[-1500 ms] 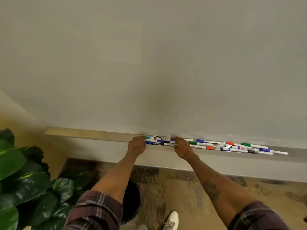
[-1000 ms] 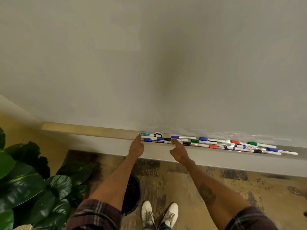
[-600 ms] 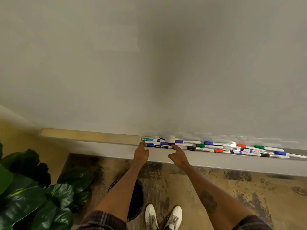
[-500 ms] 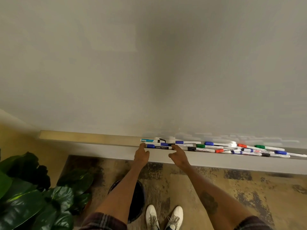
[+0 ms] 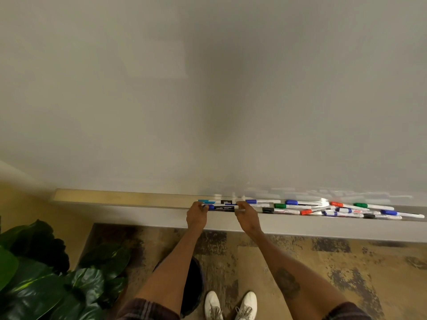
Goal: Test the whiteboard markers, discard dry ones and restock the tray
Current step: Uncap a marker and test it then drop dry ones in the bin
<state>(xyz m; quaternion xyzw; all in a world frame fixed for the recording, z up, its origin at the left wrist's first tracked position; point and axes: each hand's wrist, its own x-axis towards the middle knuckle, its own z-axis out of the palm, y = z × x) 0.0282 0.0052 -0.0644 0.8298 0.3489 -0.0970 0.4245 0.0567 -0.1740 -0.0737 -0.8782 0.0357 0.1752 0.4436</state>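
A long tray (image 5: 138, 200) runs under the blank whiteboard (image 5: 208, 88). Several capped markers (image 5: 323, 209) in blue, green, red and black lie in its right half. At the left end of that row is a blue-capped marker with a black label (image 5: 220, 207), lying level along the tray's front. My left hand (image 5: 196, 215) holds its blue cap end with curled fingers. My right hand (image 5: 247, 215) pinches the other end. A teal marker (image 5: 206, 201) lies just behind it.
A dark round bin (image 5: 195, 287) stands on the patterned carpet, partly hidden by my left forearm. A large leafy plant (image 5: 46, 285) fills the lower left. My white shoes (image 5: 231, 304) are by the bin. The tray's left half holds nothing.
My hands moved in from the tray's front edge and closed on the two ends of the blue-capped marker. The view shifted slightly.
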